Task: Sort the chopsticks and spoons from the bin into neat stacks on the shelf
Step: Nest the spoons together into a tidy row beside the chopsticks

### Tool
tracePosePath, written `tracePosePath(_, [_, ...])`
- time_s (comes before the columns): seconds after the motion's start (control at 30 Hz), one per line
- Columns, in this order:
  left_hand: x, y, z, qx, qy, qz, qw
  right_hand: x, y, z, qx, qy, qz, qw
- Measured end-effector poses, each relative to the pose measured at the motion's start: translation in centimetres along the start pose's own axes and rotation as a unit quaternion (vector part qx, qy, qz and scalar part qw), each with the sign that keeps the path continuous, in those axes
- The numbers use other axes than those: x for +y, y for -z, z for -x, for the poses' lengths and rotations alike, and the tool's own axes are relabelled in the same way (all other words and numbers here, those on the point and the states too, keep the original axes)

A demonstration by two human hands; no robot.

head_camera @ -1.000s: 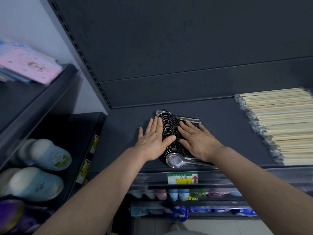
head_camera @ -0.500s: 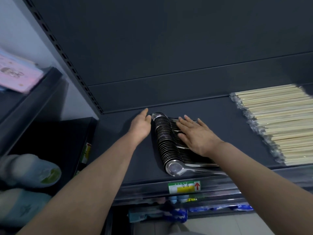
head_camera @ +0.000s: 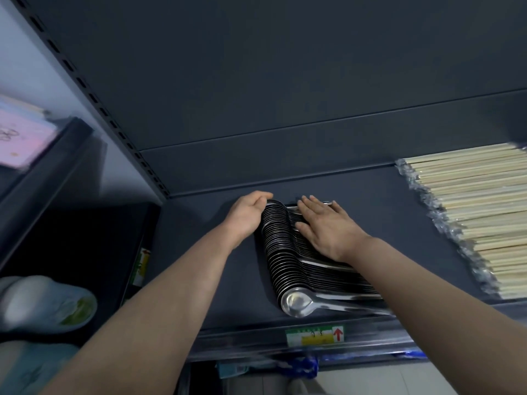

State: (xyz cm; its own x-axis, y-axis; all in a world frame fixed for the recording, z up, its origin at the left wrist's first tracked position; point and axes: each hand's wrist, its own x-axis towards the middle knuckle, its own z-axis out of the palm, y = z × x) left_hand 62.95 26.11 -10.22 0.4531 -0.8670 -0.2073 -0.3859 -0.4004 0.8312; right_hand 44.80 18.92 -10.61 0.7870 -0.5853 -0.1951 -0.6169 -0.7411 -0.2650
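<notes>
Your left hand [head_camera: 248, 212] is cupping the far end of the spoons [head_camera: 278, 252] w/ curled fingers; right hand [head_camera: 328, 226] is pressing flat, fingers straight, on the handles. Row's sitting near the shelf [head_camera: 216, 275] front edge, so uneven squeezing is risking fanning it or nudging the front spoon off.

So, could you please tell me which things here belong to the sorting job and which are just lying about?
Job: row of spoons, wrapped chopsticks, shelf, left hand cupping the row's far end, right hand flat on the handles.
Lying about: price label, slippers, pink packet.
</notes>
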Motion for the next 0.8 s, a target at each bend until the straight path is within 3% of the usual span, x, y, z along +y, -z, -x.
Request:
tracePosePath(0.47, [-0.1,-0.4,0.8,0.008,-0.005,0.018,1.000,-0.1,0.1,1.0,0.028,0.013,0.020,0.999])
tracePosePath(0.8, [-0.6,-0.1,1.4,-0.002,-0.024,-0.047,0.999,-0.2,0.0,1.5,0.027,0.011,0.024,0.999])
